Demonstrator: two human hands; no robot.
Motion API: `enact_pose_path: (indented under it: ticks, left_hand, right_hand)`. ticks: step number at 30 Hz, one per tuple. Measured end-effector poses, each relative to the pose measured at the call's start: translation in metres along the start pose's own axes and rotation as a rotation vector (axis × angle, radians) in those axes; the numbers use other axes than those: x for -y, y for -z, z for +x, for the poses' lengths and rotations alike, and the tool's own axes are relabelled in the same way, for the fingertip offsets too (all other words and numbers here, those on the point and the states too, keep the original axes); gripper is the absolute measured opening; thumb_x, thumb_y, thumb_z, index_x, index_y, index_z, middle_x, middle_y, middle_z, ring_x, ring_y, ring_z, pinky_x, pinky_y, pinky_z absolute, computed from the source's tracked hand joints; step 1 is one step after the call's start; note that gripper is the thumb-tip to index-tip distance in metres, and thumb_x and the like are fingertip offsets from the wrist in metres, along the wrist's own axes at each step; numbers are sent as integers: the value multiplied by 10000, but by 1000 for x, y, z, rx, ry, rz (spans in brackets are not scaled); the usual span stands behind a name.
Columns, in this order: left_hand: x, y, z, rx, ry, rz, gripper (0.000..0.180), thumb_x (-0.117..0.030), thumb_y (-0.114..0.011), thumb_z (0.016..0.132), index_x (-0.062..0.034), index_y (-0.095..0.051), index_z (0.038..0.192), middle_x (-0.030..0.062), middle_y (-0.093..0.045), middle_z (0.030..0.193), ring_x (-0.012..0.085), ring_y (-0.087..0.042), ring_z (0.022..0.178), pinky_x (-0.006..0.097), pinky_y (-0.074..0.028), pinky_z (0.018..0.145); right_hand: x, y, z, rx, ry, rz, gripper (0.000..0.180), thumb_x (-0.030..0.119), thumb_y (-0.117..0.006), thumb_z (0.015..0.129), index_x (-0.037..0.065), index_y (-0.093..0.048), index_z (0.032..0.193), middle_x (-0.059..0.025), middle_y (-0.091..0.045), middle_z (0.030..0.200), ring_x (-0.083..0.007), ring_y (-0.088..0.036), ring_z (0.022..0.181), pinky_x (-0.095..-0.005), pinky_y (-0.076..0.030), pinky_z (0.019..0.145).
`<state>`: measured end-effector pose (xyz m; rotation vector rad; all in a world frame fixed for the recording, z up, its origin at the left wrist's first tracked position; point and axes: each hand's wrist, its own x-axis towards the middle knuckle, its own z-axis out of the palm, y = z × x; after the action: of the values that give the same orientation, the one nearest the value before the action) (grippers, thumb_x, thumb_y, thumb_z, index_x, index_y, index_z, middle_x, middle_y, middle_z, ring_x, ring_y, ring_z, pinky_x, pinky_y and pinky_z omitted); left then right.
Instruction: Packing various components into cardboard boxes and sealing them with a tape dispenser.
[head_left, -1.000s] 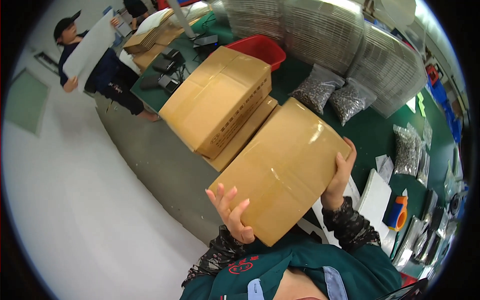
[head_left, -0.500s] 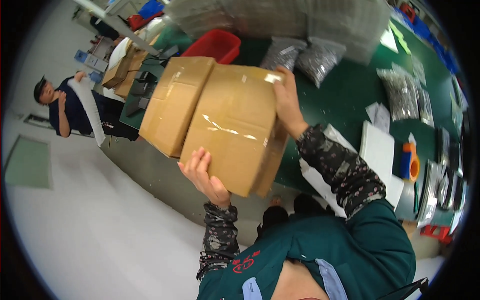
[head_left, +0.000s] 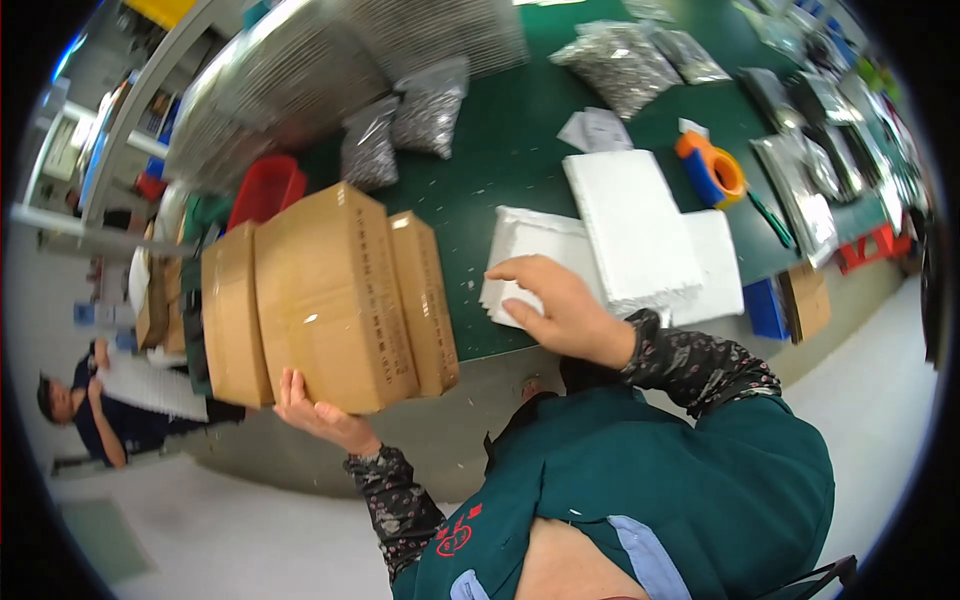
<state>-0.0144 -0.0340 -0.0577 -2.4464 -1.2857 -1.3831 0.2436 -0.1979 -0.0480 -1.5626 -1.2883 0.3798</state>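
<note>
My left hand [head_left: 325,415] grips the near lower edge of a large brown cardboard box [head_left: 320,300] at the left end of the table. The box has tape across it and dark print down its right side. One brown carton [head_left: 230,315] stands against its left, and another carton [head_left: 425,300] shows along its right. My right hand [head_left: 565,310] is open, thumb and fingers apart and holding nothing. It hovers over a small stack of white foam sheets [head_left: 535,245]. Thicker white foam pieces [head_left: 635,230] lie just to the right of that stack.
A green table [head_left: 510,120] carries bags of small grey parts [head_left: 430,110], a red bin [head_left: 268,190] and clear plastic trays [head_left: 290,80]. An orange-and-blue tape roll [head_left: 712,170] and a green pen [head_left: 770,218] lie right. Another person [head_left: 95,400] stands far left holding white sheeting.
The box has moved left and turned, its printed side now showing. My right hand has let go of it and moved over the foam sheets; my left hand stays on it. The view has shifted right.
</note>
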Motion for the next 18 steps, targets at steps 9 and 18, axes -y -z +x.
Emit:
enact_pose_path:
  ticks: [9, 18]
  left_hand:
    - [-41, 21, -17, -225, -252, 6, 316, -199, -394, 842, 15, -486, 1056, 194, -458, 1137, 331, -376, 1110, 462, -170, 1015]
    - [-148, -15, -139, 765, -155, -760, 295, -15, -546, 755, -16, -478, 1041, 123, -502, 1076, 261, -468, 987, 348, -369, 877]
  right_hand:
    - [-19, 88, -179, -767, -650, -247, 218, 75, -570, 788, 18, -564, 998, -91, -577, 955, -190, -561, 865, -282, -455, 737]
    - [-83, 128, -208, -739, -665, -517, 364, 254, -618, 774, 41, -533, 1057, -128, -573, 945, -252, -532, 906, -331, -422, 802]
